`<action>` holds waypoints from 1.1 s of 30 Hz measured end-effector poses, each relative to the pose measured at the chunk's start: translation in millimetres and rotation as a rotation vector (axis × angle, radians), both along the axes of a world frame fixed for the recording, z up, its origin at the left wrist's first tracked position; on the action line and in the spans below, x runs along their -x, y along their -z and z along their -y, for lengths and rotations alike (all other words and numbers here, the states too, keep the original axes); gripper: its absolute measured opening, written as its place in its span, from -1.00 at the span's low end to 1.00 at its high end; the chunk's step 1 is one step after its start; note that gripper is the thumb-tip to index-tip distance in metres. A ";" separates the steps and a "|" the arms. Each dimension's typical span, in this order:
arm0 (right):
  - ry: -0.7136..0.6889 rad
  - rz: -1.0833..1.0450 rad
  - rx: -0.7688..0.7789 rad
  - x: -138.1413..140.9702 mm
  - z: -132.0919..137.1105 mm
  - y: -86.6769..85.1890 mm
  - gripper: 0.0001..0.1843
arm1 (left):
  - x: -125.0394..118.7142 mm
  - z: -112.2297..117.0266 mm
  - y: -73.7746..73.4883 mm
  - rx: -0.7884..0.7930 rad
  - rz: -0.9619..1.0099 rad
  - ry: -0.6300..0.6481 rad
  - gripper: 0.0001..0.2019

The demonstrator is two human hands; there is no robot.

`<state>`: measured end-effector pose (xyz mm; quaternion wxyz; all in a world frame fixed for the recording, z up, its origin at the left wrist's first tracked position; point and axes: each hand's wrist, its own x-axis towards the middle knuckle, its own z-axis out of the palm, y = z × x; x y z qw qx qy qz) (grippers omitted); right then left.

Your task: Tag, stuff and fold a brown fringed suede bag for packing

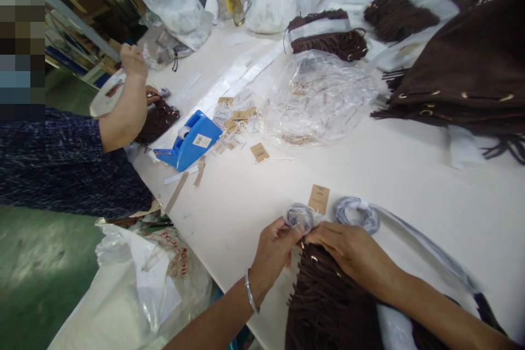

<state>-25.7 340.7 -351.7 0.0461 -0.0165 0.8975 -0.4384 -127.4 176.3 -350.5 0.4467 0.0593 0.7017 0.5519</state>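
Observation:
A dark brown fringed bag (328,306) with metal eyelets lies at the table's near edge. My left hand (273,249) pinches a small coil wrapped in clear plastic (298,215) at the bag's top corner. Beside it, my right hand (348,249) has its fingers pressed together at the bag's edge; what they hold is hidden. Just beyond the fingertips lies a brown cardboard tag (319,199), close to the coil. To the right rests a second plastic-wrapped coil (356,214), from which a wrapped strap (426,246) runs toward the bag's right side.
A blue tape dispenser (192,142) stands at the left, near loose tags (241,115) and a clear plastic bag (320,98). More brown fringed bags (463,65) lie at the back right. At the left, a co-worker's arm (125,101) reaches over another brown piece (158,120).

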 end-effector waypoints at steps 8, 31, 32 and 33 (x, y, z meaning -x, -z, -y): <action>0.050 0.029 0.165 -0.7 3.7 4.8 -0.65 | 11.3 9.5 4.0 -0.095 0.185 0.094 -0.66; 0.063 0.101 0.205 -6.5 4.6 5.6 -0.58 | -12.0 8.8 8.3 0.049 -0.147 -0.010 -0.83; 0.066 0.103 0.204 -7.1 4.5 5.9 -0.58 | -13.5 8.8 7.5 0.071 -0.204 -0.017 -0.84; 0.068 0.110 0.204 -7.5 4.1 6.5 -0.58 | -14.5 9.1 6.8 0.083 -0.249 -0.020 -0.85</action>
